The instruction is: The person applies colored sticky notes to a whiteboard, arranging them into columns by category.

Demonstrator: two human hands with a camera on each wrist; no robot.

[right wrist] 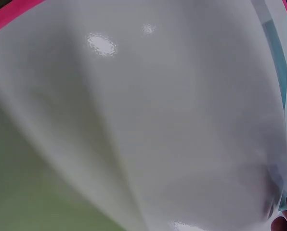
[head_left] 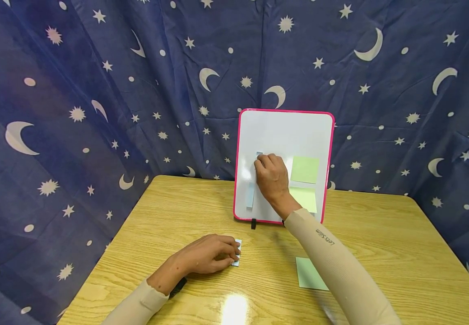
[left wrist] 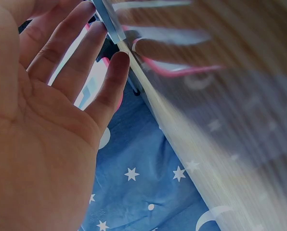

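A whiteboard [head_left: 283,131] with a pink rim stands at the back of the table. My right hand [head_left: 272,178] is at its left half, fingertips pinching a narrow blue sticky note [head_left: 259,153] at the board's surface; most of that note is hidden by the hand. Below and to the left, another blue sticky strip [head_left: 250,195] sticks to the board. On the table, my left hand [head_left: 210,253] rests its loosely bent fingers on a small light-blue sticky-note pad [head_left: 238,242]. The left wrist view shows the fingertips against the edge of this pad [left wrist: 110,21].
On the board's right side are a green sticky note [head_left: 305,169] and a yellow-green one [head_left: 305,198] below it. Another green square note [head_left: 309,273] lies on the wooden table [head_left: 185,203], partly behind the right forearm. A blue star-patterned curtain [head_left: 136,90] hangs behind.
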